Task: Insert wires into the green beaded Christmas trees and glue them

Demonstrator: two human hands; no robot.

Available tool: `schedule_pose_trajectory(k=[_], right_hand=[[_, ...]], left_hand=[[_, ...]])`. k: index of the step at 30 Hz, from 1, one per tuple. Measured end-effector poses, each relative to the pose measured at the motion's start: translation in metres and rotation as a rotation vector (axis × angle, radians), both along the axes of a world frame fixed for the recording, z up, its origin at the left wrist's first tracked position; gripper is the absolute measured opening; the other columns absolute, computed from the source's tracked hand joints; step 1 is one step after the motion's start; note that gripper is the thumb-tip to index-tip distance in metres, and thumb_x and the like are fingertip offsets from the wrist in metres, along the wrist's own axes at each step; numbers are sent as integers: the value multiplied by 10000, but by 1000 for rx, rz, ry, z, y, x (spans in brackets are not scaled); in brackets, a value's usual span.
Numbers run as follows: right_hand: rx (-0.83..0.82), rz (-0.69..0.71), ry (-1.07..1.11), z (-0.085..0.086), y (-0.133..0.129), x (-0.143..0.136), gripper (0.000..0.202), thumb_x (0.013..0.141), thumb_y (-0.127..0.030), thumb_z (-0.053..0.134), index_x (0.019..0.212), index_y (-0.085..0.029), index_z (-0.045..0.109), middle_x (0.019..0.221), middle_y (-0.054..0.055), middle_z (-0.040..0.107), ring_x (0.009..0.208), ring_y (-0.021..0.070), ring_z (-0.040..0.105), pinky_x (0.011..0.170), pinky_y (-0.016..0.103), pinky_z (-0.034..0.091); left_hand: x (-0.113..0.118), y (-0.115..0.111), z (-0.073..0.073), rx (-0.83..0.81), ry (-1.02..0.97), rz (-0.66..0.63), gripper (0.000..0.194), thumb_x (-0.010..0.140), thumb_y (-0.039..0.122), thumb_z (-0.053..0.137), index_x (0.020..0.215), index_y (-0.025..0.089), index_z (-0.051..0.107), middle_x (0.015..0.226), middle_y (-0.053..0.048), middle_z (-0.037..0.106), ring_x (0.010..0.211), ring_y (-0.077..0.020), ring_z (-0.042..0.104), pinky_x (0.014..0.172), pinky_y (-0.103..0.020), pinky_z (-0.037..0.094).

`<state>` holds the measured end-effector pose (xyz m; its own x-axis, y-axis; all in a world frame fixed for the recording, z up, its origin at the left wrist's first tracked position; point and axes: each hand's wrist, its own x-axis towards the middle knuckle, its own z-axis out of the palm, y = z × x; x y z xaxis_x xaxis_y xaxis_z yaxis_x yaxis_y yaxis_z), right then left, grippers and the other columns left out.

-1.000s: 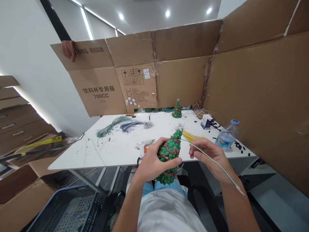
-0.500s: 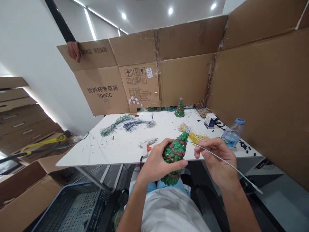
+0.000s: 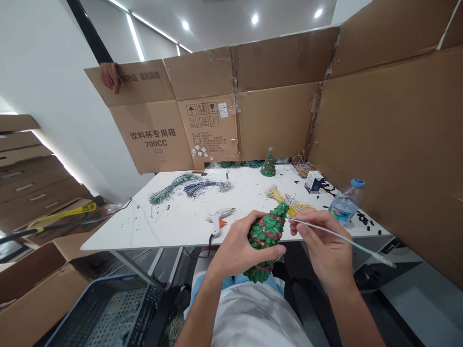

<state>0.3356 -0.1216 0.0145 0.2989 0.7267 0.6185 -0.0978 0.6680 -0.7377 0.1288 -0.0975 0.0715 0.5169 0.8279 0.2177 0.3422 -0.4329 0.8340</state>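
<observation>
My left hand (image 3: 237, 248) is wrapped around a small green Christmas tree (image 3: 266, 230) with red garland and a clear star on top. The tree tilts to the right, its base toward my lap. Between the thumb and fingers of my right hand (image 3: 323, 243) is a thin pale green wire (image 3: 340, 235). One end of the wire meets the tree's upper right side; whether it enters the tree I cannot tell. Its whitish far end sticks out past my wrist at the right. Behind the tree lies a bundle of yellow wires (image 3: 275, 194) on the table.
On the white table (image 3: 173, 231) are a glue gun (image 3: 217, 224), green wires (image 3: 170, 189), blue wires (image 3: 204, 187), another small tree (image 3: 268, 164), a small box (image 3: 313, 182) and a water bottle (image 3: 347, 200). Cardboard walls (image 3: 278, 120) stand behind; another person's hand (image 3: 110, 77) grips their top left.
The tree in my left hand has shifted slightly right and tilted further right. My right hand's fingers have closed nearer the tree, and the wire lies flatter.
</observation>
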Motion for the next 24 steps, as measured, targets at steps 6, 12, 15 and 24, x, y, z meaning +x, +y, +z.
schedule_pose_trajectory(k=[6,12,15,24], right_hand=[[133,-123,-89,5,-1,-4,155,968,-133,812,1049,-264,830,978,34,749,930,176,692,767,274,590],[164,-156,-80,7,-2,-7,173,977,-107,783,1034,-268,811,947,20,738,877,172,680,726,273,578],[155,-201,-143,9,0,-6,149,984,-116,774,1006,-259,807,941,23,725,910,177,678,771,276,581],[36,-162,13,3,-3,-10,163,964,-180,824,1097,-271,798,991,8,714,832,142,689,754,256,587]], left_hand=[[0,-1,1,-17,7,-20,562,843,573,908,1267,284,681,1182,9,773,1073,-263,719,942,-340,500],[1,0,-1,-14,8,-42,565,832,539,926,1268,280,678,1177,9,773,1077,-255,716,927,-328,503],[2,0,-2,-12,19,-37,582,820,542,936,1268,271,682,1185,-5,775,1090,-264,714,920,-329,504],[2,3,-5,-4,13,-23,564,846,584,903,1267,278,683,1170,1,779,1070,-262,721,917,-334,514]])
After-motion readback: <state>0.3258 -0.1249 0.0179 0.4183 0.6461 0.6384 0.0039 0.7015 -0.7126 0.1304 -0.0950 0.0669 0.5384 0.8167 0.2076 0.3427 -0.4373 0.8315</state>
